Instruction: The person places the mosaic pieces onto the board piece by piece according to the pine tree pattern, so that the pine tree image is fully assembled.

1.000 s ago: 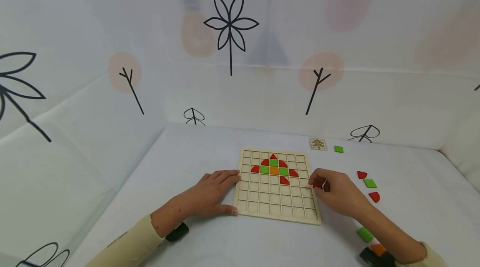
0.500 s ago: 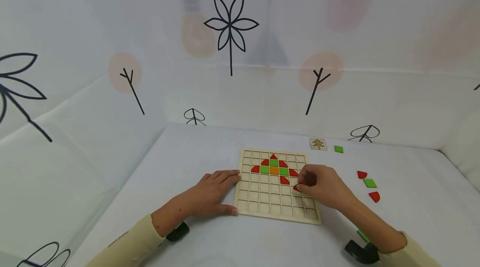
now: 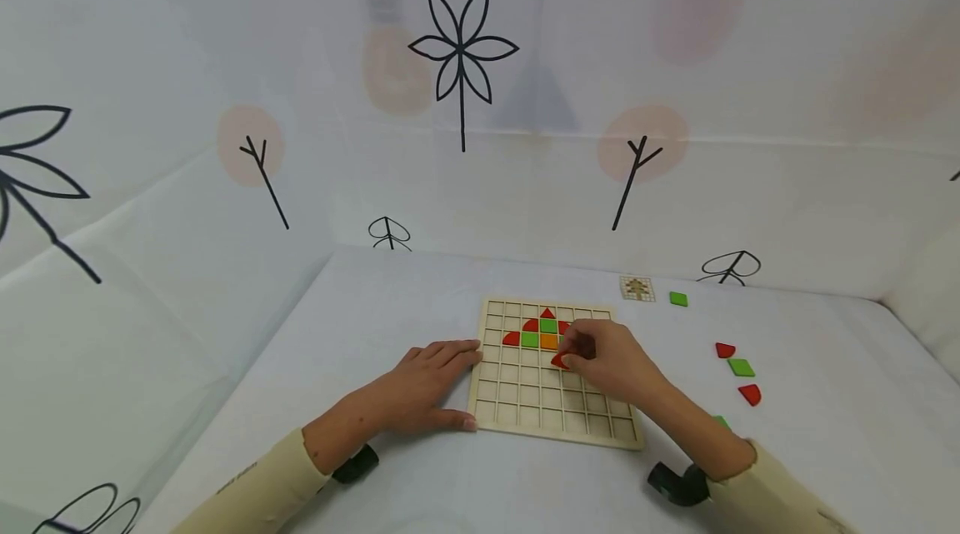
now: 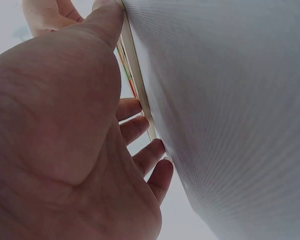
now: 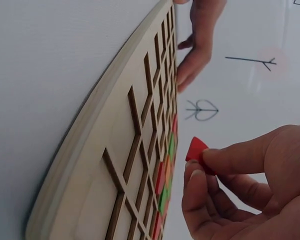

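Over the middle of the gridded wooden board [image 3: 528, 417], my right hand [image 3: 613, 357] pinches a red tile [image 3: 558, 361], which should handle light, stiff and perhaps slick, best taken by its edges, while my outstretched left hand [image 3: 426, 388] rests against the board's left side.

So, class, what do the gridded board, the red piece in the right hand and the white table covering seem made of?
Gridded board: probably wood or plywood, matt, seemingly unpainted; pale tan edge, darker groove walls.
Red piece in the right hand: painted wood or plastic, cannot tell; smooth, evenly coloured face.
White table covering: likely fabric, matt; fine ribbed lines.
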`<state>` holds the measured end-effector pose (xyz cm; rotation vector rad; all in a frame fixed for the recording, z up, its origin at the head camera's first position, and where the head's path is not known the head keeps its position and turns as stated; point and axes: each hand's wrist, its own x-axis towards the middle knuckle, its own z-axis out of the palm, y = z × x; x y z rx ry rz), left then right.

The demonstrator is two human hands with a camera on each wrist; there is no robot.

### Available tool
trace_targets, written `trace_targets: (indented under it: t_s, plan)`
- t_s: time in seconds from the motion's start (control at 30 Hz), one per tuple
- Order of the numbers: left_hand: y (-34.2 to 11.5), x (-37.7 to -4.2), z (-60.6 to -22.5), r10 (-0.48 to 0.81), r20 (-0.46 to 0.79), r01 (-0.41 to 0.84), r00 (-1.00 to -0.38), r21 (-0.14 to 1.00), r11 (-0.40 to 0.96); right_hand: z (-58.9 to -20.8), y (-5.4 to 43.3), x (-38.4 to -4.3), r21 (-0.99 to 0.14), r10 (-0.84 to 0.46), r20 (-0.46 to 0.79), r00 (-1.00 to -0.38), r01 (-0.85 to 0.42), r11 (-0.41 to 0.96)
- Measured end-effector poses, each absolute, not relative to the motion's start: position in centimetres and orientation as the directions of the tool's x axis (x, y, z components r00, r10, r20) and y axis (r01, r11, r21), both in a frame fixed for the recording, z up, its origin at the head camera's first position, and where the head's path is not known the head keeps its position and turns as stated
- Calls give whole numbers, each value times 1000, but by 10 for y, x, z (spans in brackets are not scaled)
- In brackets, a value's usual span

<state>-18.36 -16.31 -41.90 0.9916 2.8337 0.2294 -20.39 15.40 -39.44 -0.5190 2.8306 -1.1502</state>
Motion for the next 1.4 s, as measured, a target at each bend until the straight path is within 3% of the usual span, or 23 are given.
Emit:
trace_targets:
  t_s: [1.4]
  plan:
    - [-164, -185, -419, 639, -62, 618, -767, 197, 761, -413, 115, -230, -620, -359, 119, -926, -352, 701]
